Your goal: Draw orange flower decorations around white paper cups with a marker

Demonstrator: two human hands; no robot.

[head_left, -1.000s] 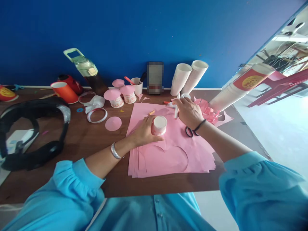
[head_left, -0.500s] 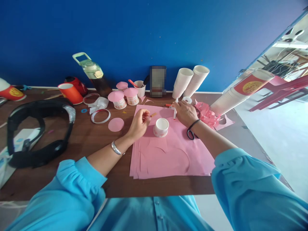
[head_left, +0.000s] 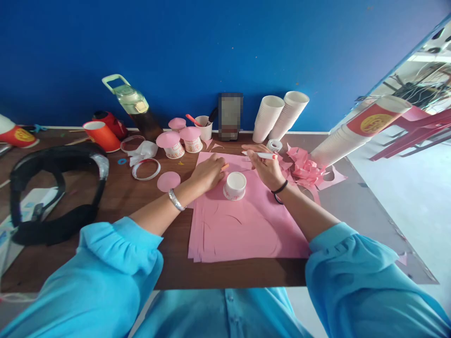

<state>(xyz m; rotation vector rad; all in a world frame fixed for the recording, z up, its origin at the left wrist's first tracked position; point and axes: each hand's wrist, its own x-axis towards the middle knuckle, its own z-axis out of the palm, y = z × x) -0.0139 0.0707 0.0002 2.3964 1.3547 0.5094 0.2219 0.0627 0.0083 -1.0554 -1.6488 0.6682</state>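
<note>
My left hand (head_left: 208,173) is closed round a small orange stick (head_left: 224,166), just left of a white paper cup (head_left: 234,186) with red drawings. The cup stands upside down on a stack of pink paper (head_left: 239,234). To the right of the cup, my right hand (head_left: 268,170) grips a white marker (head_left: 262,155) with a red end, held roughly level above the paper. Three decorated cups with pink cone tops (head_left: 174,145) stand at the back left, and a flat pink disc (head_left: 168,181) lies in front of them.
Stacked white cups (head_left: 268,118) and a phone (head_left: 230,116) stand by the wall. Pink scraps (head_left: 305,166) and a tape roll (head_left: 274,145) lie right; a white ring (head_left: 146,169), a bottle (head_left: 136,105) and a black strap (head_left: 21,188) are left.
My right hand has lifted the white marker from the paper and turned it level. My left hand has turned palm down with the orange stick still in it.
</note>
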